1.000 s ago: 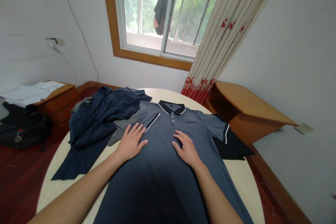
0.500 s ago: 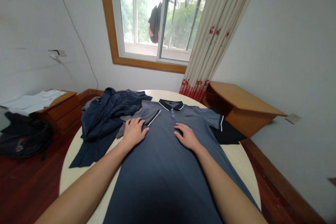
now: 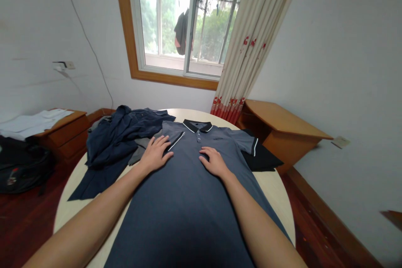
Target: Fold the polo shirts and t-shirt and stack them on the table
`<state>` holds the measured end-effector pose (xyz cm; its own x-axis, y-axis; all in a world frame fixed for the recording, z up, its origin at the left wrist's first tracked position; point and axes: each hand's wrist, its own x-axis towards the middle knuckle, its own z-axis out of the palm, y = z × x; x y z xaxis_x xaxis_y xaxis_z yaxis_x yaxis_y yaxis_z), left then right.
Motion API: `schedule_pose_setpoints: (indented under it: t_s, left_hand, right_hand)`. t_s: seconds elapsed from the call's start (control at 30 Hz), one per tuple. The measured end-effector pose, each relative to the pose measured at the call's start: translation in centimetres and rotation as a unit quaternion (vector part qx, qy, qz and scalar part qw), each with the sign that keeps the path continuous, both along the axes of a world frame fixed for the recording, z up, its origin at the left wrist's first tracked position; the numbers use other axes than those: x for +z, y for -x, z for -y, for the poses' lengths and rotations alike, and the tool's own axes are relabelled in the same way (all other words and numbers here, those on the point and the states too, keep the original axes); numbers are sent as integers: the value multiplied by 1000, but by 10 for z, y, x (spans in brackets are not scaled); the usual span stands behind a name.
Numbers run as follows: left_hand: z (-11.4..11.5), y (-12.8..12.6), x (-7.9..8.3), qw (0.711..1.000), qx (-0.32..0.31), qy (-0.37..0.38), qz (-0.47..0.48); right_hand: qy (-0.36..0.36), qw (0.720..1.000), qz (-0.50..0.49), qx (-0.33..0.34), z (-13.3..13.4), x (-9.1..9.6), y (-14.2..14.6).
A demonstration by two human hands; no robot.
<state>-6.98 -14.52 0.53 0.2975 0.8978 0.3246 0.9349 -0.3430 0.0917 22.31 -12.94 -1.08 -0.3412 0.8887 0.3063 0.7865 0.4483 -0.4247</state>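
A grey-blue polo shirt (image 3: 185, 188) with a black, white-edged collar lies spread face up on the round table, its collar at the far side. My left hand (image 3: 155, 153) rests with fingers apart at the shirt's left edge, just below the left sleeve's dark cuff. On the chest, below the button placket, my right hand (image 3: 214, 161) lies palm down with its fingers loosely stretched. Neither hand grips the cloth. The shirt's lower part runs out of view toward me, between my forearms.
Rumpled dark navy clothes (image 3: 116, 142) and a grey piece are heaped on the table (image 3: 67, 217) at left. Black cloth (image 3: 265, 160) lies under the right sleeve. A wooden desk (image 3: 282, 121) stands at right, a drawer unit (image 3: 67, 130) and black backpack (image 3: 23, 167) at left.
The whole view has shifted slightly, so everything sits a little farther left. Both hands stay in about the same places on the shirt, the left fingers slightly more spread.
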Motion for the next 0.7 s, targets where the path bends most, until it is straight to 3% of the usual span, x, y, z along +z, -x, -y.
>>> schedule_pose_setpoints:
  t_s: [0.2,0.37,0.43,0.5,0.6,0.7]
  left_hand:
    - [-1,-5,-13,997,-34,73,-13]
    - [-2,-2,-12,996,-38,81,-15]
    - [-1,-2,-12,996,-41,74,-10]
    - [-1,-2,-12,997,-42,66,-4]
    - [-1,-3,-14,997,-39,59,4]
    - [-1,-4,-15,998,-38,55,6]
  right_hand:
    - [9,1000,-4,1,2,-1,0]
    - [2,1000,-9,-15,3,0,0]
    - [-38,994,-20,-96,-4,8,-10]
    - [-70,970,-43,-228,-15,21,-32]
    - [35,920,-71,-384,-34,40,-80]
    - [105,875,-16,-473,-47,49,-126]
